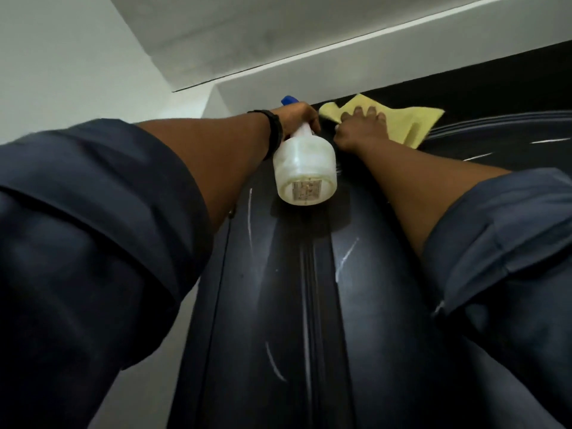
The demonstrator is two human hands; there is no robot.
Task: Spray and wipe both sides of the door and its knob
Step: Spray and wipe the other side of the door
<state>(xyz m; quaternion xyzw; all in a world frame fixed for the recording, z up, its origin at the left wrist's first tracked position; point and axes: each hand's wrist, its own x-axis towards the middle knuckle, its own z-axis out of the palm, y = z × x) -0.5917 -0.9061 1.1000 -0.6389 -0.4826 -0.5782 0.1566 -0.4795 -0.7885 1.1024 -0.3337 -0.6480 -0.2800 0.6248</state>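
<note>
Overhead, left hand grips spray bottle; right hand flat, pressing yellow cloth on door under frame.

The dark navy-blue fabric left sleeve has a slight sheen and ends near the elbow in a wide folded-back cuff. The right sleeve, of the same navy cloth, has a like turned-up cuff with a stitched edge. A black textured wristband circles the wrist below the left hand. Both forearms are bare.
</note>
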